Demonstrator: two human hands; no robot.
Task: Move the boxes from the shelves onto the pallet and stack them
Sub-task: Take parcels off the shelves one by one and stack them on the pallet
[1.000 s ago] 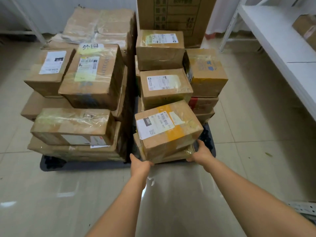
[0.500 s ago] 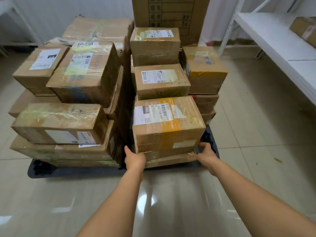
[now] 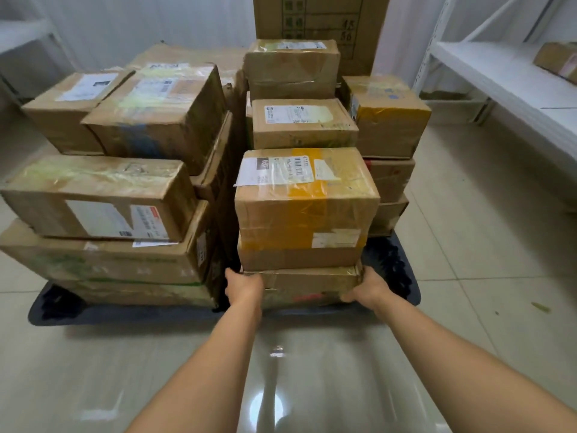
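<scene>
Down low, both hands grip the flat cardboard box [image 3: 307, 284] at the near edge of the dark pallet [image 3: 393, 270]: the left hand [image 3: 243, 287] holds its left corner, the right hand [image 3: 365, 287] its right corner. A yellow-taped labelled box [image 3: 304, 207] sits on top of it, beside other stacked boxes.

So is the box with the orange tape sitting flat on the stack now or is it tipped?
Flat. The orange-taped box rests level and square on the flatter box beneath it, which both hands grip at its ends.
</scene>
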